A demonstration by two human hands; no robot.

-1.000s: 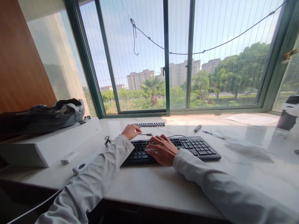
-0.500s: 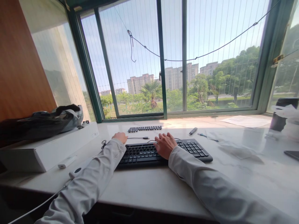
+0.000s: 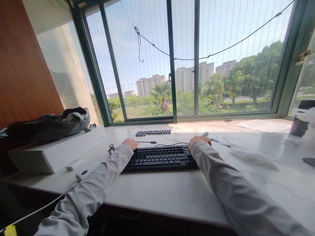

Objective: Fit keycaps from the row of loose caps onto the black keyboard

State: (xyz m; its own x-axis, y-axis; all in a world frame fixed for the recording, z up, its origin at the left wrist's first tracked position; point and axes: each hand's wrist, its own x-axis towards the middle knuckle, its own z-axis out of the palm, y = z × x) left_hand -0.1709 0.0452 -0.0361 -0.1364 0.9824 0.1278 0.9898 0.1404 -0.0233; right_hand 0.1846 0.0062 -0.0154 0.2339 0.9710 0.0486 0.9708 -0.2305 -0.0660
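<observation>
A black keyboard lies on the white marble sill-desk in front of me. My left hand is curled shut at the keyboard's far left corner. My right hand rests over the far right corner with its fingers bent down over the back edge, and its sleeve hides the number pad. A thin black cable runs behind the keyboard between my hands. Beyond it lies a small strip of loose black keys. A pen-like object sits just past my right hand.
A long white box with a dark bag on top stands at the left, with a small white stick and a white remote beside it. Paper, a dark cup and a phone lie at the right.
My right hand has left the middle keys and gone to the keyboard's far right corner. My left hand has drawn back from the cable to the far left corner.
</observation>
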